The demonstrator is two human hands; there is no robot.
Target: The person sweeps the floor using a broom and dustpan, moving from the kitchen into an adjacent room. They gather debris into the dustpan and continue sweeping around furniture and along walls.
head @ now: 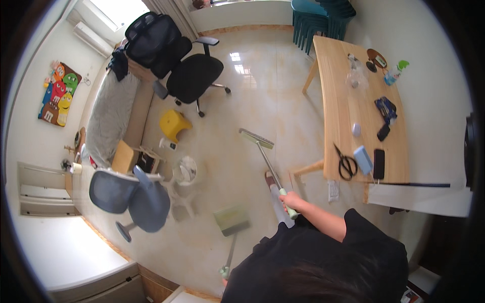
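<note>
My right hand [291, 201] grips the green end of a long-handled broom [268, 160], which slants away across the floor. The broom's wide, flat head [256, 138] is low over the tiles, beyond my slippered foot [269, 178]. At the lower edge, only a sliver of my left hand [225, 282] shows past my black sleeve, at the grip of a long-handled dustpan [232, 221]. The dustpan's pale green pan, slightly blurred, is at floor level to the left of my legs. Whether anything lies in it, I cannot tell.
A wooden table [337, 110] on the right bears scissors [345, 163], a phone [379, 164] and a spray bottle [394, 75]. To the left are a grey-blue chair [149, 208], a waste bin [186, 170], a yellow stool [174, 124] and a black office chair [195, 77]. Teal stools [310, 22] are stacked behind.
</note>
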